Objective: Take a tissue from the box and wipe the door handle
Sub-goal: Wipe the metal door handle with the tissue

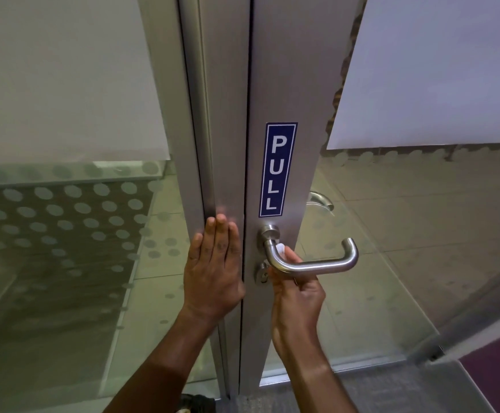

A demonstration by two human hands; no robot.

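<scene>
A brushed-steel lever door handle (pixel 326 265) juts from the grey metal door stile (pixel 290 84), below a blue PULL sticker (pixel 277 169). My right hand (pixel 296 289) reaches up behind the lever near its base, fingers closed on a small white tissue (pixel 282 250) pressed against the handle's neck. My left hand (pixel 213 272) lies flat, fingers together, against the fixed frame (pixel 210 114) just left of the door gap. The tissue box is out of view. A keyhole cylinder (pixel 262 274) sits under the handle, partly hidden by my fingers.
Frosted glass panels with a dot pattern (pixel 64 219) flank the door on the left, and a glass door leaf (pixel 421 219) on the right. The inner handle (pixel 320 201) shows through the glass. A purple floor strip (pixel 498 374) lies at bottom right.
</scene>
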